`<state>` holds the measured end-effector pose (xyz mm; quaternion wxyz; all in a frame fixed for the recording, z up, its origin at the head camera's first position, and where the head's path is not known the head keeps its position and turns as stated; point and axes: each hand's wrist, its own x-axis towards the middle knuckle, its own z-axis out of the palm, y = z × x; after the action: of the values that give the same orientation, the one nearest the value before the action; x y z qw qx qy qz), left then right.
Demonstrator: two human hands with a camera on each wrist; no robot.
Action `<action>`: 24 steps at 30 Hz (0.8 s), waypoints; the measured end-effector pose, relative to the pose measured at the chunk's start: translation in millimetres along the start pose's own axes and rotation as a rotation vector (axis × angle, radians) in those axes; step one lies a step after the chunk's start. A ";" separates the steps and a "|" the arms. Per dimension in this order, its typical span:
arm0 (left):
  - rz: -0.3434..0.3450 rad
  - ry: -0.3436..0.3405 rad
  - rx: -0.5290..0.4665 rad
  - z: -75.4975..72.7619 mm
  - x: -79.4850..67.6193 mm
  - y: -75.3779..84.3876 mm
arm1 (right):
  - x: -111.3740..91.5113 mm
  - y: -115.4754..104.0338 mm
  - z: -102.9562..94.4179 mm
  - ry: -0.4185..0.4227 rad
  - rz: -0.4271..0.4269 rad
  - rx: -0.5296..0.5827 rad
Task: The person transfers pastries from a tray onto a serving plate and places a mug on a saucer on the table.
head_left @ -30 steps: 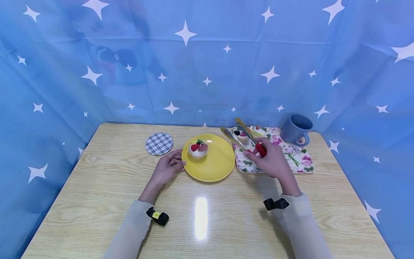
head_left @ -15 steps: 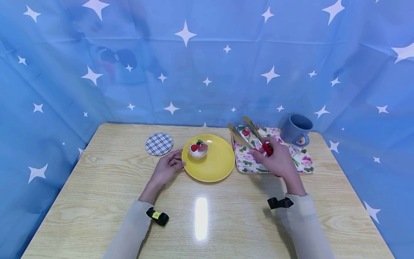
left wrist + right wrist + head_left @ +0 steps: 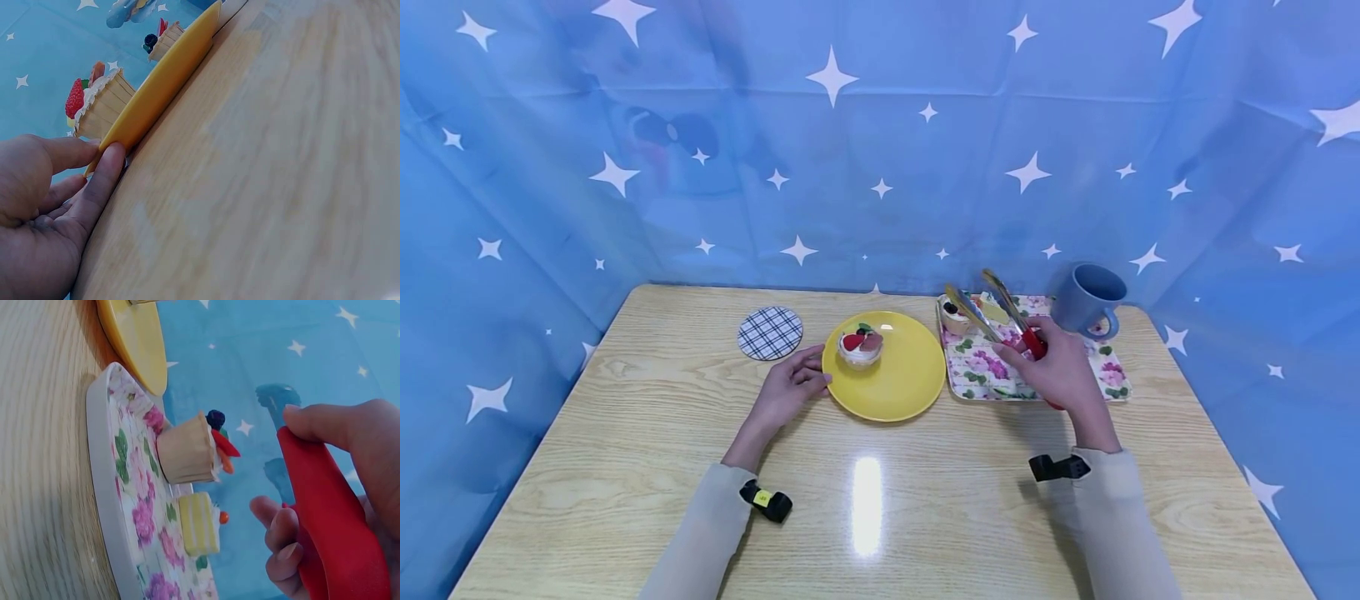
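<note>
My left hand (image 3: 785,392) pinches the left rim of a yellow plate (image 3: 904,383), with thumb and finger at its edge in the left wrist view. On the plate's left part sits a fruit-topped cream tart (image 3: 860,350). My right hand (image 3: 1066,371) grips tongs (image 3: 325,512) by their red handles, holding them above a floral tray (image 3: 981,367). The tong arms are spread apart with nothing between them. Below the tips, on the tray's back left, stand another fruit tart (image 3: 186,450) and a yellow-and-white layered cake slice (image 3: 199,524).
A blue mug (image 3: 1084,298) stands at the tray's back right corner. Left of the plate lies a round checked coaster (image 3: 770,333). A blue star-patterned curtain (image 3: 880,142) hangs behind the wooden table (image 3: 790,533).
My right hand has moved to the right with the tongs, away from the tart on the tray, which now shows more fully. The left hand and plate stay still.
</note>
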<state>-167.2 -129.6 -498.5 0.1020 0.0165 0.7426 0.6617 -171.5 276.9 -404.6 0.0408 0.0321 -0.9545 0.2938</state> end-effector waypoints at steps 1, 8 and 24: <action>-0.001 0.000 0.001 0.0 -0.1 0.2 | 0.2 1.1 -0.5 -0.003 0.003 0.001; 0.003 -0.001 0.006 -0.3 -0.9 0.3 | 0.7 7.1 -3.7 0.001 0.030 0.005; 0.014 -0.003 0.013 -0.7 0.3 -3.0 | 2.9 26.3 -5.1 0.022 0.091 -0.015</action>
<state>-167.3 -130.6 -501.4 0.0981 0.0233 0.7465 0.6577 -176.4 301.4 -414.8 0.0378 -0.0150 -0.9567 0.2883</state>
